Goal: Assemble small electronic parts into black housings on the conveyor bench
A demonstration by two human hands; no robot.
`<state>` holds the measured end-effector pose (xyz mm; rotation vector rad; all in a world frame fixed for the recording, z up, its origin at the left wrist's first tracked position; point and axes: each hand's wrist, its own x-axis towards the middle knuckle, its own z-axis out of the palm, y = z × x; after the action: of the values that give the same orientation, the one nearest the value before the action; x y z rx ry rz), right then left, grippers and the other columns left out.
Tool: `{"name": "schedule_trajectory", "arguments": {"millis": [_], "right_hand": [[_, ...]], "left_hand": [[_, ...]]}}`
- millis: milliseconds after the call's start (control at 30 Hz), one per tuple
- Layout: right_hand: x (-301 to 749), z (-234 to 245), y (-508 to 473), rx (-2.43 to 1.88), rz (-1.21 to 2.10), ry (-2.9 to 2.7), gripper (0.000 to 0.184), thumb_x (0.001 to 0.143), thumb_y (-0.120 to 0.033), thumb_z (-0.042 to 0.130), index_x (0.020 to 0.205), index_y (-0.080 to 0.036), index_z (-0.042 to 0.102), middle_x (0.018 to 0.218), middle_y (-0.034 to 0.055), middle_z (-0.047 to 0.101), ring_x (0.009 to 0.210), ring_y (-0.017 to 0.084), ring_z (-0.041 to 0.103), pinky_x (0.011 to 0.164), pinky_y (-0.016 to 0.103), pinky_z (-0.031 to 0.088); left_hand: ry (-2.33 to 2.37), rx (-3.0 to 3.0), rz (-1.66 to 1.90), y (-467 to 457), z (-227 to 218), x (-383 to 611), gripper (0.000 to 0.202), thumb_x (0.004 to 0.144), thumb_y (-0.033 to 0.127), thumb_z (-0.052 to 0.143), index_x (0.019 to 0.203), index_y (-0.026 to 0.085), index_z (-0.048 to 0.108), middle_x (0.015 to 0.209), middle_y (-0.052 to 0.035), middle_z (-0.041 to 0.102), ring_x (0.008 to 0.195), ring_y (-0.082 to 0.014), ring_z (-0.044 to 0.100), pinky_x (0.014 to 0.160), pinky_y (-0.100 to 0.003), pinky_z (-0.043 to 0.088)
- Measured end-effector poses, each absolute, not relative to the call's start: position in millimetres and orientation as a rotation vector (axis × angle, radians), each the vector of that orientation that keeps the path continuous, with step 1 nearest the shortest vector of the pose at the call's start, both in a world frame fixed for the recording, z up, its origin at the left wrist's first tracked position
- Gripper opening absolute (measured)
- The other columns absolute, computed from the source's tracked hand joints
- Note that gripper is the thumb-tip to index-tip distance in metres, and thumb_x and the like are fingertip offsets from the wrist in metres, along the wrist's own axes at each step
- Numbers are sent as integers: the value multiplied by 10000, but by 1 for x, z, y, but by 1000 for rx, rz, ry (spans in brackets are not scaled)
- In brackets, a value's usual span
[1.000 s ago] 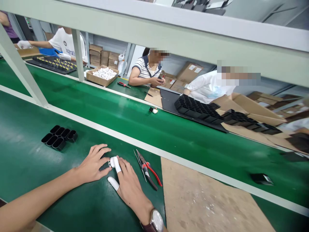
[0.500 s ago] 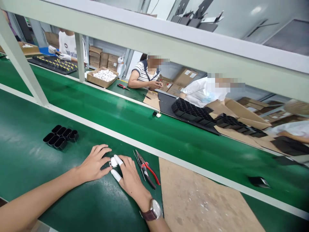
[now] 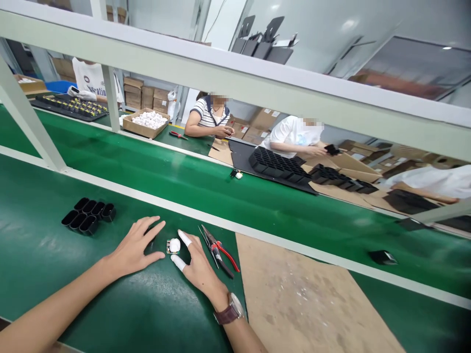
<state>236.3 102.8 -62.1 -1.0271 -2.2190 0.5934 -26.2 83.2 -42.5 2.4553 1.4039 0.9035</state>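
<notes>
A small circuit board with a white rounded part (image 3: 174, 245) lies on the green table between my hands. To its left, my left hand (image 3: 136, 247) is open, fingers spread and apart from the board. My right hand (image 3: 196, 262) is open on the other side, with white finger cots on thumb and index finger; their tips are close to the board, and I cannot tell whether they touch it. Just right of that hand lie red-and-black pliers (image 3: 220, 252) and thin metal tweezers (image 3: 208, 246).
Several black oval cups (image 3: 88, 215) stand together at the left. A cardboard sheet (image 3: 294, 289) covers the table at right. Beyond a pale rail, a green conveyor belt (image 3: 176, 181) carries another small board (image 3: 236, 174) and a black piece (image 3: 383, 257). Co-workers sit across it.
Both hands have drawn apart from the board, which now lies free between them. The view has shifted slightly. Across the belt, a co-worker in white now holds up a black piece.
</notes>
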Motion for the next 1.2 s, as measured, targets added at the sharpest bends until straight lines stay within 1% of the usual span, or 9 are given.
{"name": "schedule_trajectory", "arguments": {"millis": [100, 200, 300, 400, 433, 533, 600, 867, 1200], "right_hand": [[237, -61, 99, -1033, 567, -2215, 638, 984, -168, 630, 1573, -231, 393, 1376, 141, 599, 1344, 271, 548, 1129, 514, 521], [238, -62, 97, -1027, 504, -2202, 575, 999, -141, 581, 1546, -222, 423, 1320, 139, 626, 1304, 269, 575, 1097, 508, 548], [239, -64, 97, -1016, 418, -2192, 574, 990, -136, 586, 1537, -221, 433, 1266, 135, 651, 1255, 281, 601, 1041, 506, 583], [239, -62, 94, -987, 333, -2156, 570, 996, -133, 574, 1539, -223, 425, 1251, 131, 661, 1208, 277, 629, 1000, 489, 604], [239, -60, 92, -983, 322, -2132, 567, 1003, -133, 565, 1543, -227, 419, 1271, 132, 656, 1209, 271, 634, 1002, 480, 605], [240, -49, 84, -973, 347, -2066, 574, 1015, -130, 544, 1561, -236, 400, 1363, 142, 617, 1258, 255, 631, 1042, 455, 593], [239, -42, 78, -951, 365, -2045, 598, 1013, -116, 534, 1578, -236, 384, 1393, 150, 598, 1291, 253, 623, 1062, 442, 587], [235, -33, 66, -882, 348, -2033, 663, 1003, -84, 555, 1609, -263, 356, 1366, 139, 630, 1295, 251, 641, 1065, 413, 601], [239, -47, 63, -829, 321, -2152, 747, 987, -33, 570, 1651, -196, 272, 1449, 172, 586, 1379, 272, 568, 1104, 461, 573]], "left_hand": [[1387, 2252, 932, 84, -38, -38, 884, 947, 368, 754, 1665, 306, 243, 1602, -169, 411, 1367, -353, 537, 1042, -510, 587], [1303, 2117, 921, 86, -39, -45, 867, 952, 324, 727, 1662, 326, 231, 1572, -163, 440, 1228, -288, 643, 911, -417, 650], [1257, 2094, 925, 88, -44, -47, 817, 956, 282, 687, 1650, 322, 258, 1467, -139, 567, 1097, -242, 703, 878, -400, 656], [1304, 2115, 904, 88, -48, -44, 758, 958, 273, 677, 1623, 314, 314, 1368, -102, 663, 934, -198, 734, 915, -421, 647], [1312, 2124, 893, 88, -48, -42, 746, 959, 271, 680, 1616, 309, 328, 1367, -98, 670, 979, -208, 737, 956, -436, 636], [1289, 2145, 853, 84, -46, -35, 734, 975, 241, 662, 1622, 299, 320, 1428, -105, 645, 1255, -258, 674, 1090, -470, 574], [1258, 2158, 844, 82, -43, -31, 741, 985, 217, 645, 1634, 295, 296, 1462, -111, 622, 1333, -261, 633, 1127, -466, 552], [1144, 2262, 852, 79, -37, -21, 726, 979, 157, 631, 1620, 298, 321, 1429, -112, 634, 1340, -263, 601, 1124, -470, 546], [1053, 2227, 820, 77, -38, -19, 757, 1005, 139, 605, 1646, 310, 240, 1474, -105, 603, 1387, -261, 519, 1154, -496, 499]]}}
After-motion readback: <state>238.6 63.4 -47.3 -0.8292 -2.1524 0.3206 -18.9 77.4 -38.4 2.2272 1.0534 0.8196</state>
